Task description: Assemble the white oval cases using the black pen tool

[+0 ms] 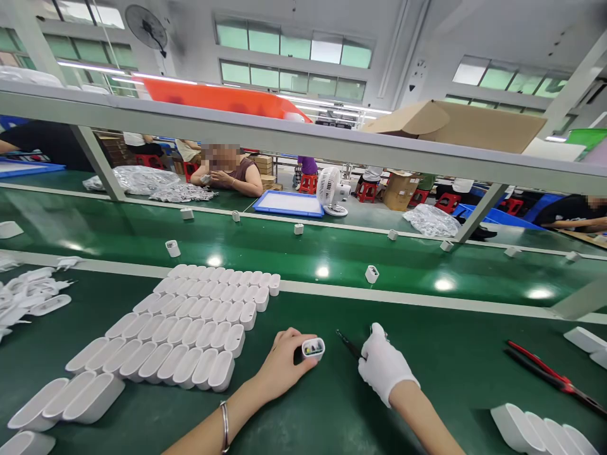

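Observation:
My bare left hand (287, 363) is closed around a small white oval plastic housing (313, 349). The housing's open end faces up toward me and shows electronic parts inside. My right hand (385, 363), in a white glove, grips a dark slender tool (348, 344); its tip points left toward the housing, with a gap between them. The glove hides most of the tool, so its exact kind is unclear. To the left of my left hand, white oval housings (175, 328) stand in several tight rows on the green tabletop (303, 417).
Red-and-black-handled pliers (545, 373) lie at the right, with more white housings (535, 430) near the corner. White parts (33, 294) are heaped at far left. Beyond a pale rail, single housings (372, 273) sit on a green belt (265, 246). A shelf beam (303, 136) crosses above; co-workers sit opposite.

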